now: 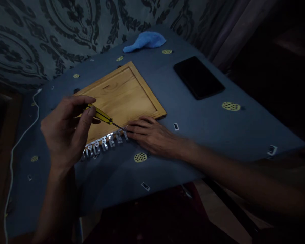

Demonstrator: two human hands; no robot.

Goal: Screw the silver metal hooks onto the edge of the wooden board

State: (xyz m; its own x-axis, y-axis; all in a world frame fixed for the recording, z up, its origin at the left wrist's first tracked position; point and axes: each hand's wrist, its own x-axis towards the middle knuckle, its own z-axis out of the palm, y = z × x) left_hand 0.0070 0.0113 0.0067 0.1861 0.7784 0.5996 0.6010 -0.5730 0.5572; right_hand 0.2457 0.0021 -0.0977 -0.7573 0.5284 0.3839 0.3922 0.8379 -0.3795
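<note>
My left hand (pixel 66 130) grips a small screwdriver with a yellow and black handle (pixel 101 116); its thin shaft slants down to the right, the tip near the wooden board's front edge. The wooden board (pixel 124 93) is a framed rectangular panel lying flat on the blue cloth. A strip of several shiny metal hooks (pixel 104 142) runs along its near edge. My right hand (pixel 152 135) lies flat on the cloth, fingertips pressed on the board's near corner beside the last hook and the screwdriver tip.
A black phone (pixel 198 81) lies face up at the right back. A blue rag (pixel 145 40) sits at the far edge. A white cable (pixel 22 135) trails down the left side. The blue patterned tablecloth (pixel 205 128) drops off in front; a patterned curtain hangs behind.
</note>
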